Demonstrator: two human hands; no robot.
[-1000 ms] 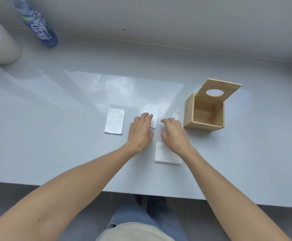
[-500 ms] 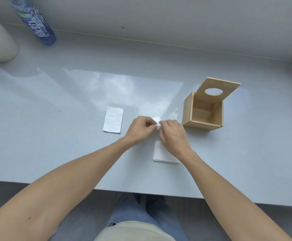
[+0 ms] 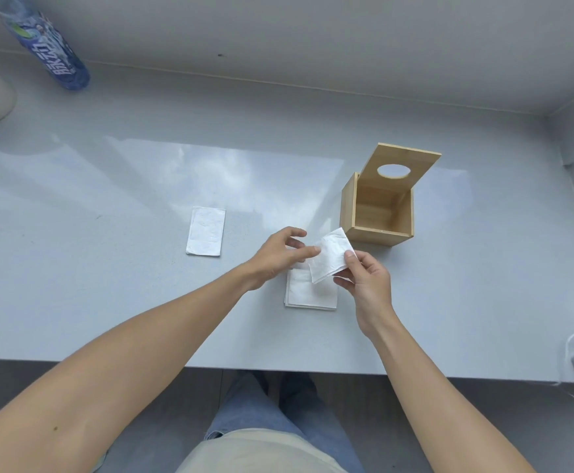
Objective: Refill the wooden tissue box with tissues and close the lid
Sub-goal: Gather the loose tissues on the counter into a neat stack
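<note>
Insp. A: Tissue [image 3: 330, 259] was held off the table [image 3: 108, 268], just in front of the wooden tissue box [image 3: 376, 213], toward its left corner. Right hand [image 3: 367, 285] had it pinched at the near-right edge, thumb over fingers. Left hand [image 3: 280, 256] was half open, fingertips at the sheet's left edge; whether they gripped it, couldn't tell.

Insp. B: Box condition?

Insp. A: Upright, lid [image 3: 400, 169] raised behind the opening, tilted back, oval hole showing. Interior looked empty as far as visible. Nothing loaded yet, by my judgement.

Insp. B: Other stock?

Insp. A: Small stack [image 3: 309, 295] lay flat in front of the box and left of it, directly under the held sheet. One more folded tissue [image 3: 206, 235] sat well to the box's left.

Insp. B: Risks?

Insp. A: Several, all judgement. 1) Sheet was limp and held by one edge, so it could catch on the box's front wall and crumple or hang over the rim. 2) Anything draped over the rim would likely jam the lid on closing. 3) Box looked light and unbraced; a wrist bump could shove it or drop the lid early. 4) Loose sheets on a glossy top could slide w/ a careless sweep of the forearm.
</note>
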